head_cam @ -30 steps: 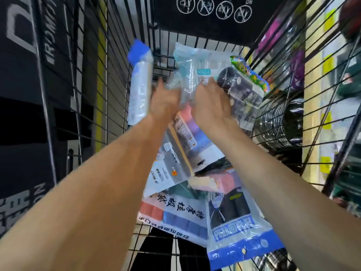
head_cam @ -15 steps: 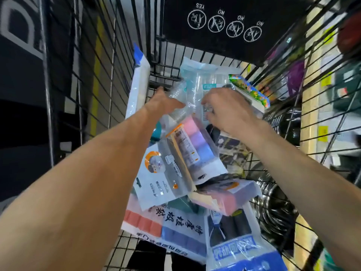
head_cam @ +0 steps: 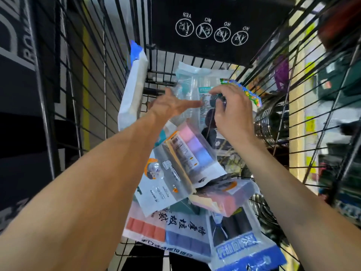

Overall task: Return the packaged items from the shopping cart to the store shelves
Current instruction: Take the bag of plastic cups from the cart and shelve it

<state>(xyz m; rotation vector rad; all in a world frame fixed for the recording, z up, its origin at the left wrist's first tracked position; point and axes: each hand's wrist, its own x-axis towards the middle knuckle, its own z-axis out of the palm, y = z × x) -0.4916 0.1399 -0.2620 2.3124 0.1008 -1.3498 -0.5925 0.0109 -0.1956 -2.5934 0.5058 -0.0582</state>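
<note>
Left hand (head_cam: 172,106): we are pressing flat fingers on the clear packet (head_cam: 192,89), upper centre
Right hand (head_cam: 230,110): we are pinching it
Risk: slick film slipping into the cart (head_cam: 160,57)

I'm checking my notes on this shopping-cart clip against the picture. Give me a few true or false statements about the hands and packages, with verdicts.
1. Both hands are down inside the black wire shopping cart. True.
2. The left hand lies with straight fingers against the clear plastic package with a teal top. True.
3. The right hand hangs idle, away from every package. False: its curled fingers pinch a dark item at that clear package.
4. The tall white package with a blue top lies flat on the pile's near end. False: it stands against the cart's left wall.
5. The flat bag with pink, lilac and blue blocks lies nearer the person than the hands. True.
</note>
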